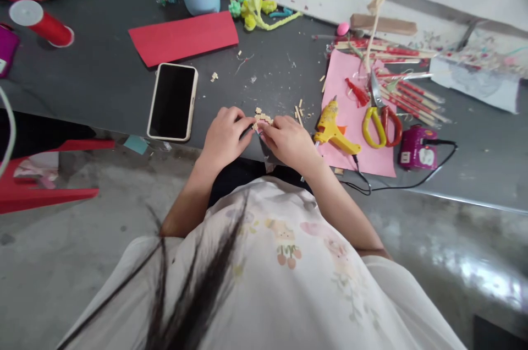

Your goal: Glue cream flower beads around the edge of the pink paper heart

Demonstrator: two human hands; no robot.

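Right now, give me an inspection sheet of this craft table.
Surface: dark table, scattered with small wood chips.
Job's things: small wooden piece at the near edge.
Clutter: phone, red paper, glue gun and scissors on pink paper, red-tipped sticks, thread spool.
Grippers: left hand and right hand both pinch the small wooden piece.
Cables: black cable runs from the magenta box along the near edge.
Surroundings: red stool at left, concrete floor.

Craft workspace: glue gun [333,131], scissors [379,119], coloured paper [183,37], sticks [408,91] on table [103,86].
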